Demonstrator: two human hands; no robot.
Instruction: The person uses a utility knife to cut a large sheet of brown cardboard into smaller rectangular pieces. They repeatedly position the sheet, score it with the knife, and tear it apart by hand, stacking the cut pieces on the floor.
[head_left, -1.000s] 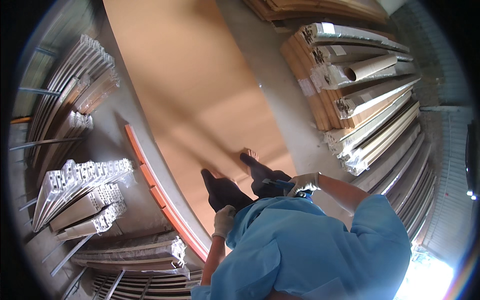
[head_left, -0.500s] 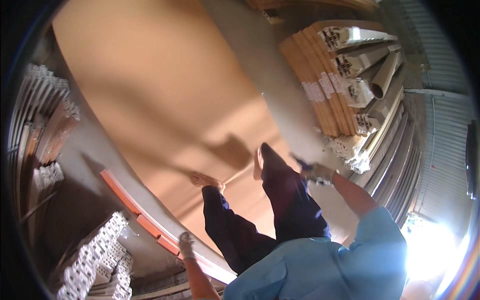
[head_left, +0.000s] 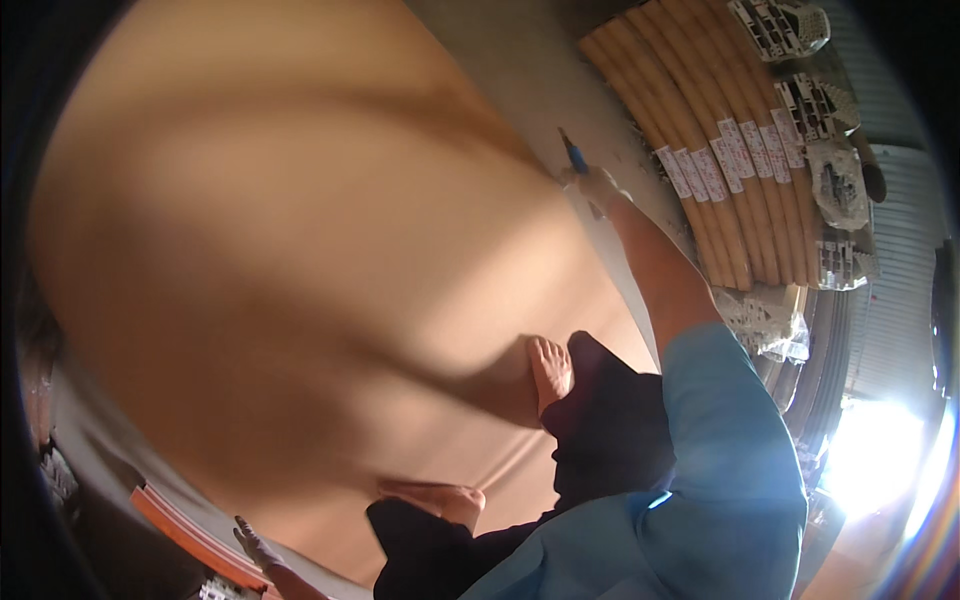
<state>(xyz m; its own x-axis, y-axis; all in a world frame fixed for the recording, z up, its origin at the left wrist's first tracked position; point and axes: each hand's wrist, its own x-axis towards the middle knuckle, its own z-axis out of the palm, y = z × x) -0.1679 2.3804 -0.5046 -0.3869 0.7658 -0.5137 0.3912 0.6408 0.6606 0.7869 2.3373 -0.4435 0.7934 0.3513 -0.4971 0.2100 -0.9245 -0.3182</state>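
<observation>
A large tan sheet is spread over the floor, and my bare feet stand on it. My right hand, in a pale glove, reaches forward to the sheet's right edge. It grips a blue-handled tool with a narrow dark tip pointing away from me; its exact kind is too small to tell. Low on the left, my gloved left hand is open, fingers stretched, near the sheet's left edge. Beside it lies a long orange-red strip with a pale edge. I cannot tell whether the hand touches either.
At the right lies a stack of long brown wrapped bundles with white labels. Plastic-covered profile ends stick out beside it. Behind stands a corrugated metal wall. More profile ends show at the lower left. Grey floor borders the sheet.
My right hand has moved forward along the sheet's right edge with the blue-handled tool. The view has come lower and closer to the sheet; my left hand appears further left and lower.
</observation>
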